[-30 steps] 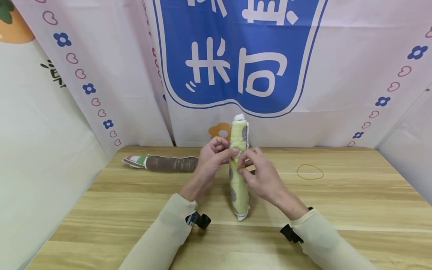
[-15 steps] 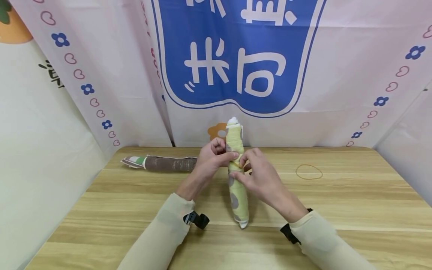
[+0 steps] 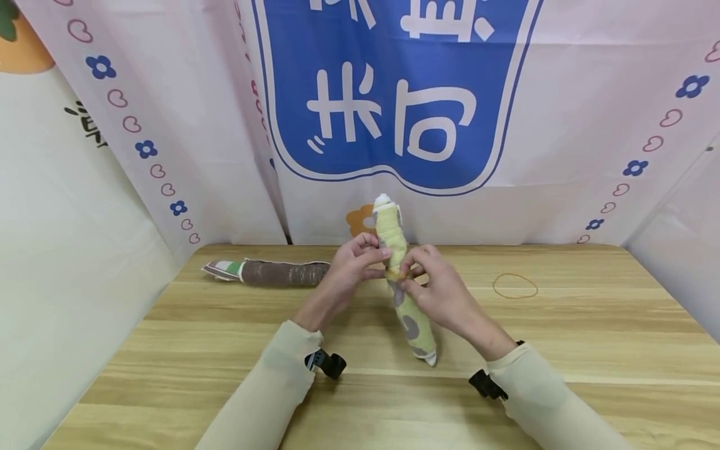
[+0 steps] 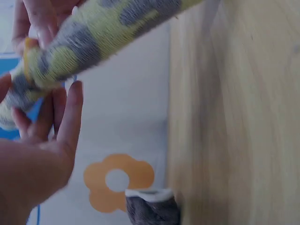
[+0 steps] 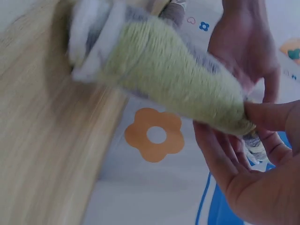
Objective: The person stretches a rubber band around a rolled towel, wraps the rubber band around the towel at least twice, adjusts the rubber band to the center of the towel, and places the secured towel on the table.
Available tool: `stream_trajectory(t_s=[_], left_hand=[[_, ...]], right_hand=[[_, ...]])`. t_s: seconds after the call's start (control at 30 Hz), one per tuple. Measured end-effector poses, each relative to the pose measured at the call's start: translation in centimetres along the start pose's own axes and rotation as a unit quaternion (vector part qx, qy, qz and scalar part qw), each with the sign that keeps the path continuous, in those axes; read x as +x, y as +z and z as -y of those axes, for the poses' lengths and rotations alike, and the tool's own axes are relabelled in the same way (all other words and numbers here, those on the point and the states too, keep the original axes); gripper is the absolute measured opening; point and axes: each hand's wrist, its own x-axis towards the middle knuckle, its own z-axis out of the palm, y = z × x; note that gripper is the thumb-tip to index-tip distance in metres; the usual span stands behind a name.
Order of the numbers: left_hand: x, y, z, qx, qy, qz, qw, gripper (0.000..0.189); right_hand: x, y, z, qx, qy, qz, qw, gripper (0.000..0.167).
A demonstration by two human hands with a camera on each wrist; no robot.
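A rolled towel (image 3: pixel 415 328), pale yellow-green with grey spots and white ends, is held tilted above the table in the head view. A yellowish rubber band (image 3: pixel 394 275) circles the roll at its middle, as the left wrist view also shows on the towel (image 4: pixel 86 47). My left hand (image 3: pixel 350 265) holds the roll from the left, its thumb on the front just above the band. From the other side my right hand (image 3: pixel 441 287) grips the roll right at the band. The right wrist view shows the right thumb and fingers round the towel (image 5: pixel 164 70).
A brown rolled towel (image 3: pixel 281 274) with a green and white end lies at the back left of the wooden table (image 3: pixel 169 375). A loose rubber band (image 3: pixel 495 286) lies at the right. A printed curtain (image 3: pixel 562 156) hangs behind the table's back edge.
The roll's upper end has shifted left and its lower end has swung right, so it now slants. More of the band shows between the hands, which stay close to where they were.
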Motion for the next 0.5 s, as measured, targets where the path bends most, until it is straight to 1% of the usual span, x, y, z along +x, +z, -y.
stream_trajectory(t_s=[0.07,0.13,0.2,0.27,0.3,0.4,0.43,0.5], left_hand=[[0.0,-0.4,0.1,-0.009,-0.002,0.025,0.9996,0.016],[0.0,-0.6,0.3,-0.016,0.005,0.043,0.9990,0.018],[0.1,-0.7,0.5,-0.018,0.020,0.043,0.9987,0.021],[0.0,-0.5,0.5,-0.010,0.038,0.030,0.9988,0.023],[0.0,-0.4,0.5,-0.007,0.046,0.017,0.9988,0.025],[-0.2,0.4,0.3,0.007,0.058,-0.027,0.9979,0.031],[-0.3,0.6,0.2,0.009,0.057,-0.041,0.9975,0.032],[-0.5,1.0,0.1,0.008,0.053,-0.063,0.9966,0.035]], right_hand=[[0.1,-0.4,-0.2,0.039,0.021,0.021,0.9988,0.026],[0.2,-0.7,-0.4,0.065,0.039,0.039,0.9964,0.024],[0.2,-0.8,-0.4,0.078,0.052,0.051,0.9943,0.022],[0.1,-0.8,-0.4,0.075,0.063,0.056,0.9936,0.020],[0.1,-0.7,-0.3,0.068,0.071,0.055,0.9936,0.021],[0.0,-0.3,0.0,0.022,0.078,0.040,0.9959,0.031],[0.0,-0.1,0.2,0.001,0.071,0.033,0.9969,0.033],[-0.2,0.3,0.5,-0.046,0.044,0.021,0.9978,0.034]])
